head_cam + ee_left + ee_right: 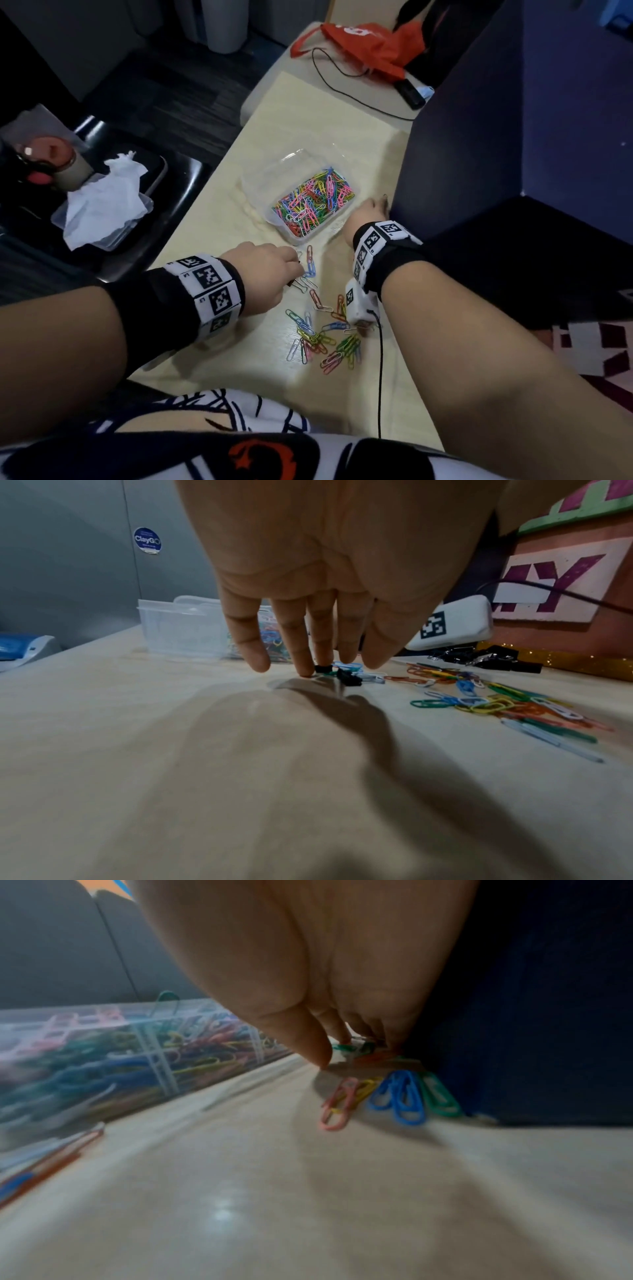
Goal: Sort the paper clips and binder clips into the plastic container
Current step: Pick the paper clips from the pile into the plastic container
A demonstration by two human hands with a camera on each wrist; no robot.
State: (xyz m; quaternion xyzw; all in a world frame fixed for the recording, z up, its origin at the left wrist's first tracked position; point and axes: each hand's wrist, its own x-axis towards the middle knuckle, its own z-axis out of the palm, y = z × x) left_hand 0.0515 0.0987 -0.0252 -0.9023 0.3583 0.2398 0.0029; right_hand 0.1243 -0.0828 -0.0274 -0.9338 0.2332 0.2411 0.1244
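A clear plastic container [263,181] stands mid-table; its near compartment is full of coloured paper clips [313,205] and its far one looks bare. My left hand [267,270] reaches down with straight fingers [301,653], whose tips touch the table at two small black binder clips [344,674] among loose paper clips. My right hand [370,212] is beside the container's right side, against the dark wall. Its thumb [308,1042] and curled fingers close on a few paper clips [363,1050] lying there. More paper clips [322,339] are heaped near me. Black binder clips [486,658] lie by the wall.
A dark blue wall [479,137] bounds the table [239,359] on the right. A black cable [379,370] runs over the table's near edge. An orange bag [370,44] lies at the far end. To the left, a black chair [178,192] carries a lid and crumpled tissue [106,195].
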